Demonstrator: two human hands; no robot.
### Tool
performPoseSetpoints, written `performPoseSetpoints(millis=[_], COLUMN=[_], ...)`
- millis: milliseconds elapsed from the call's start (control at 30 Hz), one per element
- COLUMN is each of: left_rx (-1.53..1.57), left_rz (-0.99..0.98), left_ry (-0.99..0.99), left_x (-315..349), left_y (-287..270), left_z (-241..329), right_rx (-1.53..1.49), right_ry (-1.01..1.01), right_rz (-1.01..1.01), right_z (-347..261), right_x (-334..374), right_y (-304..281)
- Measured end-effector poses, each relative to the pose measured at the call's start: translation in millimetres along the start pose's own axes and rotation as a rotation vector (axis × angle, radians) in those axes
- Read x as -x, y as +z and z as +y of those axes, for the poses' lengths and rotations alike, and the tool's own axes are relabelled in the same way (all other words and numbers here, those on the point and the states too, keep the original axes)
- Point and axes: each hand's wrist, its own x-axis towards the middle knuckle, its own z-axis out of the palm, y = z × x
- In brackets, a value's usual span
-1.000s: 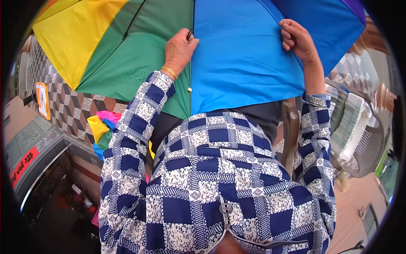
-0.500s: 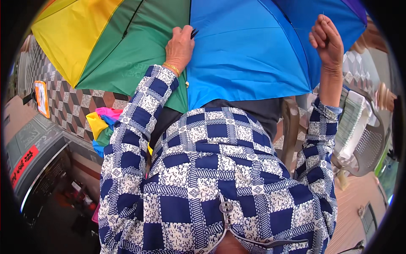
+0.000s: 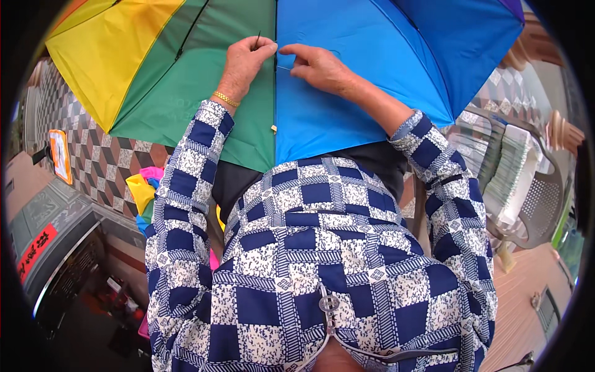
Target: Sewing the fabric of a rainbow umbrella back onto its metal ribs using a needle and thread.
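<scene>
A rainbow umbrella canopy (image 3: 365, 93) spreads over my lap, its ribs lying along the panels. At the seam between the green and blue panels, my left hand (image 3: 245, 59) is closed in a pinch. A thin dark pointed tool (image 3: 258, 39) sticks up from its fingers; most of it is hidden. My right hand (image 3: 319, 67) comes in over the blue panel, index finger reaching toward the left fingertips, the other fingers curled. Whatever those curled fingers hold is too small to make out. A small pale piece (image 3: 273, 129) sits lower on the same seam.
At the right, a grey plastic chair (image 3: 540, 208) bears a stack of pale, thin-stemmed pieces (image 3: 509, 170). Bunched colourful fabric (image 3: 141, 192) lies left of my arm. Further left are an orange-framed sign (image 3: 61, 156) and a dark cabinet with a red strip (image 3: 36, 253).
My right hand, raised at the far right with a needle in its pinch, has swung left to the seam. My left hand has turned and shifted slightly left; the dark tip now points up.
</scene>
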Motion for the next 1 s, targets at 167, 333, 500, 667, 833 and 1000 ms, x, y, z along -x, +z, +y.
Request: performPoseSetpoints(millis=[167,333,500,667,833,1000], left_rx=[-0.007,0.121,0.298,-0.104,-0.911,-1.022], left_rz=[-0.016,0.013,0.072,0.103,0.128,0.019], left_ry=[0.070,0.011,-0.028,0.190,0.630,0.663], left_x=[-6,-8,-6,-6,-1,3], left_y=[-4,-13,-17,-12,-19,-12], left_z=[-8,-15,-23,-31,-39,-36], right_rx=[-0.042,-0.486,-0.971,-0.502,-0.655,-0.895], right_ry=[0.148,0.404,0.495,0.548,0.433,0.303], right_rz=[0.040,0.158,0.251,-0.258,-0.081,0.135], right_z=[1,1,-7,-10,2,27], right_x=[-33,-42,-24,-5,28,73], right_y=[24,34,39,-31,-111,-142])
